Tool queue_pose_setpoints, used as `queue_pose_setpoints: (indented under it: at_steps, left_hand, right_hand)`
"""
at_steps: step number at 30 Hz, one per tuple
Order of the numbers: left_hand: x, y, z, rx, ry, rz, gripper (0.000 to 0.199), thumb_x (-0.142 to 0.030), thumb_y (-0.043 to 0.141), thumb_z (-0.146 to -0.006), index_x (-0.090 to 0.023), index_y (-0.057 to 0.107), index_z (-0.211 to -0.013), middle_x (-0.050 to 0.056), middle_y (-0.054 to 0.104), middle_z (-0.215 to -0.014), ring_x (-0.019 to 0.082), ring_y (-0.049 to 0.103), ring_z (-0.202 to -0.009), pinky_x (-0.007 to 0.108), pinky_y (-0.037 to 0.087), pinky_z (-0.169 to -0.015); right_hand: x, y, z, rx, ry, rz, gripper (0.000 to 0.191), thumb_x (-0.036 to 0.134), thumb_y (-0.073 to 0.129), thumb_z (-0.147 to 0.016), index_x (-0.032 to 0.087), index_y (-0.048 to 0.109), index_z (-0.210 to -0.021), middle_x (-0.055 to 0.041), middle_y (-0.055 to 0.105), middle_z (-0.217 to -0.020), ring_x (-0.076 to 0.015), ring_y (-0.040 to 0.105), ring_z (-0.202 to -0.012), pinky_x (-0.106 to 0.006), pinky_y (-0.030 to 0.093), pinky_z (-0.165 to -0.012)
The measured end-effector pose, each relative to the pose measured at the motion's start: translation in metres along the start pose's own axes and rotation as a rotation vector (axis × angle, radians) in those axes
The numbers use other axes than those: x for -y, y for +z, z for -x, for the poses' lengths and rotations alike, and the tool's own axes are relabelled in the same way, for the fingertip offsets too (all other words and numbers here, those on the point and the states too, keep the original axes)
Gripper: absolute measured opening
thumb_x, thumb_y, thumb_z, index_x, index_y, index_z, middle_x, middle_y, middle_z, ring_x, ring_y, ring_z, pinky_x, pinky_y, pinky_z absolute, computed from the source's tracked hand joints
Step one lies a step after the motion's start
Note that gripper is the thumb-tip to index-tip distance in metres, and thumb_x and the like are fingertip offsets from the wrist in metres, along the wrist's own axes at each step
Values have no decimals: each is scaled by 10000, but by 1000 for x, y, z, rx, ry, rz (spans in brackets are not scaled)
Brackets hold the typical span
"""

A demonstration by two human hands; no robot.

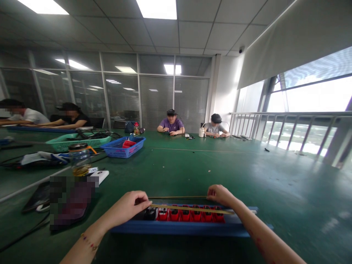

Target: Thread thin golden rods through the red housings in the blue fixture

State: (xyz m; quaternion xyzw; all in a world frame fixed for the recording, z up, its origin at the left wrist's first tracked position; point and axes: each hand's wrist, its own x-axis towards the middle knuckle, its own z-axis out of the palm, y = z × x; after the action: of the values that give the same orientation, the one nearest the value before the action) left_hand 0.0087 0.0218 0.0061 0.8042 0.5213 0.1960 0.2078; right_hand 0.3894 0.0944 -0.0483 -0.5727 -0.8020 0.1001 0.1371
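Here, left hand pinch-tight on near yellowish strip, right hand likewise on far strip.

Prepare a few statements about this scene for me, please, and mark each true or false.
A thin tan strand stretches between the left hand and the right hand. True.
Yellow boxes fill the long blue tray. False: the long blue tray holds small red boxes.
A thin beaded bracelet circles the left wrist. True.
A clear round jar stands left of the rectangular blue plastic basket. True.
The right hand rests inside that basket. False: it is at the strand.
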Motion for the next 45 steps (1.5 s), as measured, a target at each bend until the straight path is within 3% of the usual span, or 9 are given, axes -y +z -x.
queue_pose_setpoints:
  at_steps: [16,32,40,45]
  left_hand:
    - [-4,0,2,-2,1,21,385,-518,404,-772,-186,595,-728,-4,625,-730,146,553,-696,197,366,-606]
    - [1,-7,5,6,0,-8,355,-495,428,-767,-194,615,-752,1,612,-759,141,549,-709,198,370,-625]
    - [-5,-14,6,-117,130,-194,270,-446,484,-769,-238,638,-693,-4,588,-825,157,517,-824,222,355,-738]
    - [-15,-18,6,-181,235,-291,230,-372,430,-825,-256,628,-809,-4,586,-836,141,523,-796,217,357,-712]
  right_hand:
    - [0,2,2,2,-2,-4,125,230,566,-692,206,678,-742,-21,681,-733,-151,601,-682,-211,434,-610]
    - [-1,3,2,1,-19,-4,122,250,574,-692,200,673,-744,-24,678,-725,-150,596,-664,-212,425,-593]
    - [0,2,3,-9,-21,-5,116,237,573,-691,201,671,-741,-20,675,-715,-146,594,-656,-203,414,-572]
    - [-1,2,3,-14,-26,-11,120,236,567,-688,200,670,-738,-20,674,-709,-146,596,-653,-201,413,-564]
